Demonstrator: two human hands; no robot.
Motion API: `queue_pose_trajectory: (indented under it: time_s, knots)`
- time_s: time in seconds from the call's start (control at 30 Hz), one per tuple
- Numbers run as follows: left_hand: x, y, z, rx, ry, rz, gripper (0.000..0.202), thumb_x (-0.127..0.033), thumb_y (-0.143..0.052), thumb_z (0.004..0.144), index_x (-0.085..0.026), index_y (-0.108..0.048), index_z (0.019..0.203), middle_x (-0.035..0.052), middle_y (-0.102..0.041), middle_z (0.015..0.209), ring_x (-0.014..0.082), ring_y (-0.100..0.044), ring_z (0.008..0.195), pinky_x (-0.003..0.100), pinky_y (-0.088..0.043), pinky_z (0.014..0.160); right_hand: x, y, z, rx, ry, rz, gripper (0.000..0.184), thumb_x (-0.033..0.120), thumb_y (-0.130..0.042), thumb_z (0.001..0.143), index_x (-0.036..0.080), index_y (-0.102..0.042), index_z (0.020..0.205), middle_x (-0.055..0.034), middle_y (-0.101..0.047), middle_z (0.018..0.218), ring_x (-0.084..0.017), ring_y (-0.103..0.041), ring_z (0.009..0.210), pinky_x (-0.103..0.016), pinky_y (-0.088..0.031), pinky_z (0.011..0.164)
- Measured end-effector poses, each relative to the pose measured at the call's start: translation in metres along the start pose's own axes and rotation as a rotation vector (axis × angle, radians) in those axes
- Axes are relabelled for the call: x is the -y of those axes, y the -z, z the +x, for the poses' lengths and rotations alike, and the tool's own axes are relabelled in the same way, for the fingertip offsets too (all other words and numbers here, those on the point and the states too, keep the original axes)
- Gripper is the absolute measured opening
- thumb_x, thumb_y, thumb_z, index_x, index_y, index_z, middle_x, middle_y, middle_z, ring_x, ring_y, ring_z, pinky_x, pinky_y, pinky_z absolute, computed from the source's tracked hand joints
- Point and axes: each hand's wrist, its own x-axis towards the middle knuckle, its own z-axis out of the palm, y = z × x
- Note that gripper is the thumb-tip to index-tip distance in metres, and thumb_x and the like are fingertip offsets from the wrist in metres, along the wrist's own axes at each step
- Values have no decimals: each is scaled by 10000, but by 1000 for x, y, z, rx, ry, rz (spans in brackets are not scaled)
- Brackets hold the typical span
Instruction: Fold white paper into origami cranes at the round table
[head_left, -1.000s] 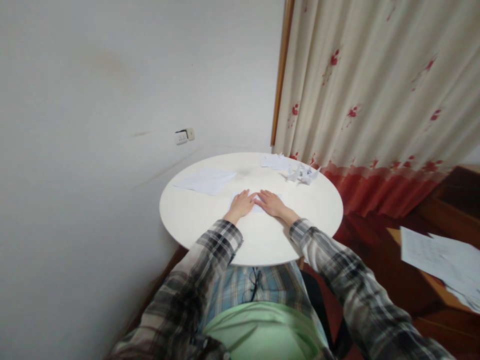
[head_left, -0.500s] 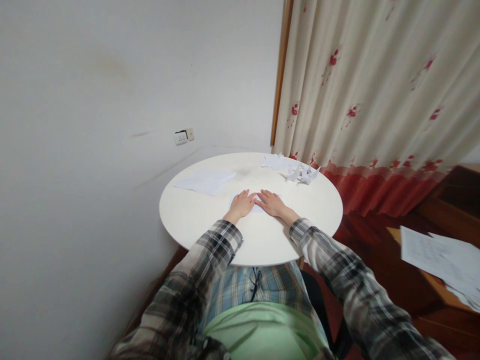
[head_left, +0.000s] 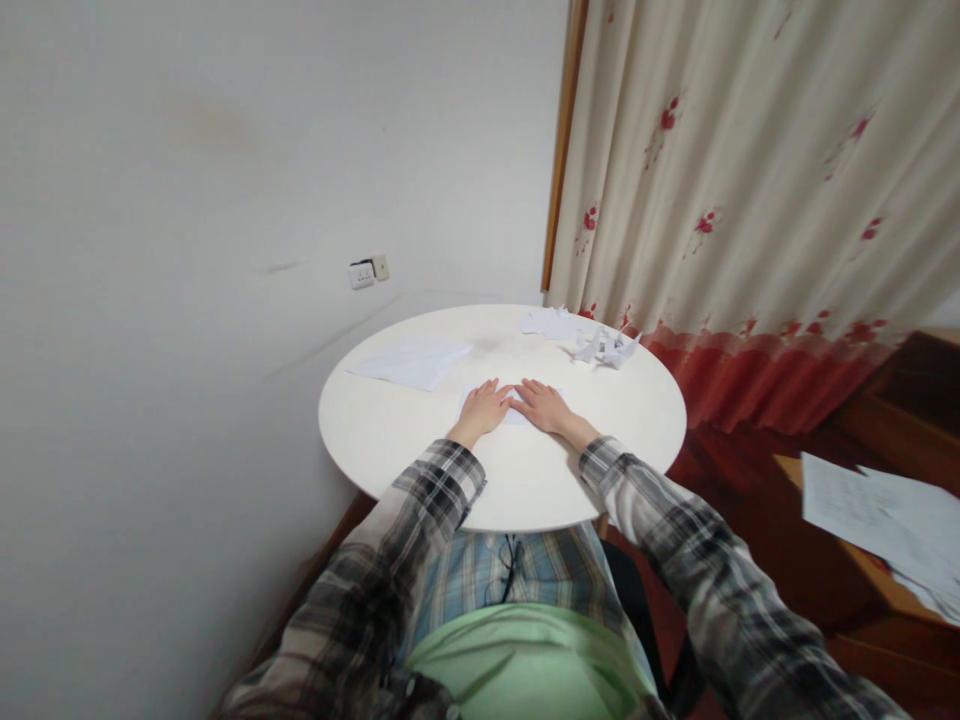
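A small piece of white paper (head_left: 515, 415) lies on the round white table (head_left: 390, 430), mostly covered by my two hands. My left hand (head_left: 486, 408) rests flat on its left part, fingers stretched forward. On its right part lies my right hand (head_left: 541, 405), also flat with the fingers out. The thumbs and index fingers of both hands come close together over the middle of the sheet. Whether the paper is folded beneath my palms cannot be made out.
Loose white sheets (head_left: 412, 362) lie at the table's left rear. Folded paper figures (head_left: 607, 348) stand at the right rear, beside another paper stack (head_left: 551, 323). A wall (head_left: 187, 300) borders the left, a curtain (head_left: 735, 200) the back right. Printed papers (head_left: 877, 510) lie on wooden furniture at right.
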Motion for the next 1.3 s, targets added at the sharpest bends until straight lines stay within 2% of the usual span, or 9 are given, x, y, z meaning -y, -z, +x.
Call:
queue_pose_trajectory:
  time_s: [0.27,0.6,0.83,1.07,1.3]
  knots:
    - [-1,0,1,-4,22,3,441,-348,-254,899,-215,-394,1296,95,-334,1403,229,-287,1293,413,-246,1040,1,2,-1,9,-8,10,579,523,-217,888,183,-332,1342,-104,-280,1425,-247,-231,1315,-435,-204,1044]
    - [0,2,1,-14,191,17,536,-434,-243,881,-138,-369,1309,130,-308,1411,247,-255,1306,414,-229,1044,-2,0,0,-10,-80,-4,613,556,-232,872,167,-334,1335,-125,-268,1426,-253,-219,1317,-429,-192,1041]
    - [-1,5,-1,-37,363,19,617,-479,-259,854,-83,-356,1317,173,-296,1406,273,-237,1311,411,-222,1046,-5,0,-1,-67,-204,-26,658,558,-271,862,77,-363,1301,-182,-295,1400,-272,-243,1301,-411,-203,1028]
    - [-5,7,-1,-70,509,27,729,-525,-303,823,14,-329,1313,238,-274,1395,309,-226,1308,399,-209,1051,-7,-4,1,-135,-469,-59,851,611,-318,815,-91,-307,1296,-292,-268,1371,-331,-215,1301,-393,-173,1035]
    - [-4,2,-1,-111,523,37,725,-495,-337,826,56,-331,1298,266,-275,1383,332,-223,1305,420,-205,1054,-9,-5,1,-113,-476,-51,851,606,-314,816,-81,-274,1317,-272,-247,1389,-330,-191,1309,-404,-163,1040]
